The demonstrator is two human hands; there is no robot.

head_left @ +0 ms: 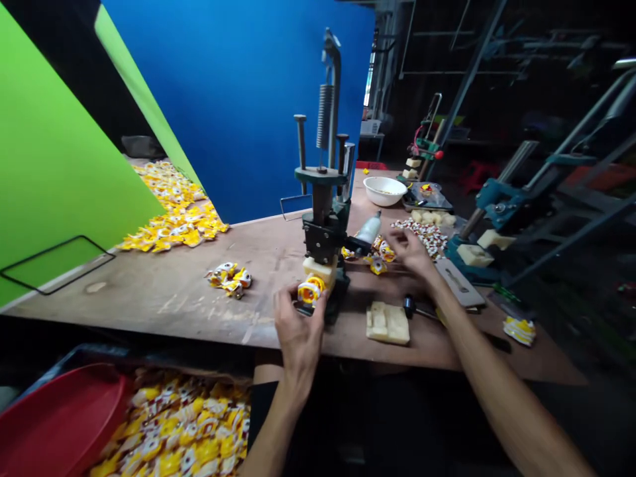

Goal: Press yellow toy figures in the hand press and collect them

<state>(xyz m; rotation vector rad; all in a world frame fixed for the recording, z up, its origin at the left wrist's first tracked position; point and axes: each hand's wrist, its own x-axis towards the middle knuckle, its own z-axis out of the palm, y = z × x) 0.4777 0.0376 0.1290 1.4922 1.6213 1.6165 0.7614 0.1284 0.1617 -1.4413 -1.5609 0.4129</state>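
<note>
Head view: I look forward and down along my forearms at a wooden table (163,298).

Left hand: my left hand (298,324) is closed, gripping a rolled yellow-and-white foil packet (311,290).

Packet in hand: it sits at the foot of a hand-operated spring press (322,212), touching the underside of a cream block (318,268) on the press.

Right hand: my right hand (412,253) is open with the fingers spread, holding nothing. I cannot tell whether it touches anything.

Ahead of my right hand: a small heap of loose foil packets (377,265) lies just beside a white bottle (370,228).

Below my right hand: a dark-headed hammer (409,306) lies near a cream slab (387,323).

Right of my right hand: a scatter of small red-and-white pieces (422,235) lies on the table, with a second press (491,199) past its edge.

Left of my left hand: a cluster of foil packets (229,278) lies on the table, and a larger heap (173,212) spreads beyond it.

Beyond the press: a white bowl (381,191) stands on the table.

Below my left hand: a red tray (59,424) lies beside a mass of foil packets (173,424), below the table edge.
</note>
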